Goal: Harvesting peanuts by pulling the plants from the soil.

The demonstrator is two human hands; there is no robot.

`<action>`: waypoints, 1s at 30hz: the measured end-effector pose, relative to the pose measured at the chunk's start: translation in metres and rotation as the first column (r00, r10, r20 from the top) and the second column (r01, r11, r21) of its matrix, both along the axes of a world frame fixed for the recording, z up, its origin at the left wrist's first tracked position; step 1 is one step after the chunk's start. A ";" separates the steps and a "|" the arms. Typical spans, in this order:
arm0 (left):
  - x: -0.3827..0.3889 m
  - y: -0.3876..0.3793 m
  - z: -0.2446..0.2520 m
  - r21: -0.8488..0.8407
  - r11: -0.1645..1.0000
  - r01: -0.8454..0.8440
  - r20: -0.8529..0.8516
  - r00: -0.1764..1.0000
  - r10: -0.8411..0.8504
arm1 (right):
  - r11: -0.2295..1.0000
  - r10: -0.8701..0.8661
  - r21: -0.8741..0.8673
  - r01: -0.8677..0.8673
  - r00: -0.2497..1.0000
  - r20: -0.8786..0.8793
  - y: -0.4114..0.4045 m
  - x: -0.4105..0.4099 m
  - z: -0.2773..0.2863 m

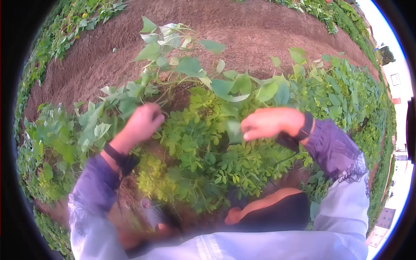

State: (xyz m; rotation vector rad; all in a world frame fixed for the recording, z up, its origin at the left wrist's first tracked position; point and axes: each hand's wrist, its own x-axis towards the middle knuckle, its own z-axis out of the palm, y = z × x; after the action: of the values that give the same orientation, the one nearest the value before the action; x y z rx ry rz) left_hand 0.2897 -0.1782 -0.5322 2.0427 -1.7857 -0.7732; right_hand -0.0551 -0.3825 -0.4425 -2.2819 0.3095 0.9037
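Note:
My left hand (143,123) is curled, with its fingertips close to the thin stems of a broad-leaved vine (164,86). Blur hides whether it grips a stem. The vine's leafy top rises over bare soil in front of me. To the right, my right hand (273,123) is blurred, fingers bent together and pointing left. A blurred green leaf (233,130) meets its fingertips; whether it is pinched cannot be made out. Between and below both hands grow low plants with small oval leaflets (201,143), some yellowish. Dark bands with small dark units circle both wrists.
Broad-leaved vines (341,84) spread along the row on both sides. Beyond them lies a strip of brown soil (247,35), with more foliage (68,42) past it. My bent leg (276,208) is close below. Pale buildings (396,78) stand at the right rim.

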 end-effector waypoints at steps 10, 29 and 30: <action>0.018 -0.053 0.017 -0.450 0.888 -0.093 0.209 0.956 0.206 | 0.496 0.049 -0.842 0.210 0.962 0.268 -0.153 0.069 -0.053; -0.062 0.141 -0.009 -0.048 0.915 0.401 -0.426 0.820 -0.381 | 0.943 0.329 -0.069 -0.326 0.874 0.357 0.211 0.043 -0.100; -0.051 0.131 -0.019 -0.105 0.940 0.325 -0.297 0.892 -0.341 | 0.949 0.306 -0.060 -0.310 0.857 0.415 0.211 0.040 -0.101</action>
State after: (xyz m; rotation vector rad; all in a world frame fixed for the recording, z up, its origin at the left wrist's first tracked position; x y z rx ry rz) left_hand 0.2383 -0.0475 -0.5509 1.4923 -1.9626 -1.0660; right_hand -0.0156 -0.1718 -0.5433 -2.4841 -0.2592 0.5296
